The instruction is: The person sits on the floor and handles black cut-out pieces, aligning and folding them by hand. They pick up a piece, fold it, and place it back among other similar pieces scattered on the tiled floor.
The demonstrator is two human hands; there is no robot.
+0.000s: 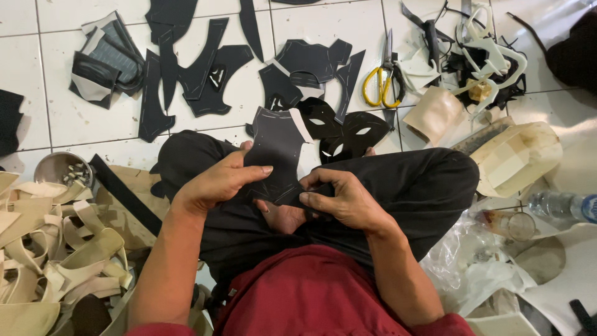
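We note yellow-handled scissors (384, 86) on the white tiled floor (62, 118), a metal bowl (60, 168) at left, a plastic bottle (564, 206) at right, cream straps (68, 261) piled lower left.

Flat dark grey cut piece of leather-like sheet (278, 149), T-shaped with a wide top and a narrowing lower end, edged by a pale strip along its upper right side. Held roughly upright above the black-trousered lap (398, 186), lower end pinched between left hand (219, 184) and right hand (342, 200). Faint pale stitch lines near its bottom. Top edge reaching just beside the black eye-holed mask-shaped pieces (348, 134) on the tiles.
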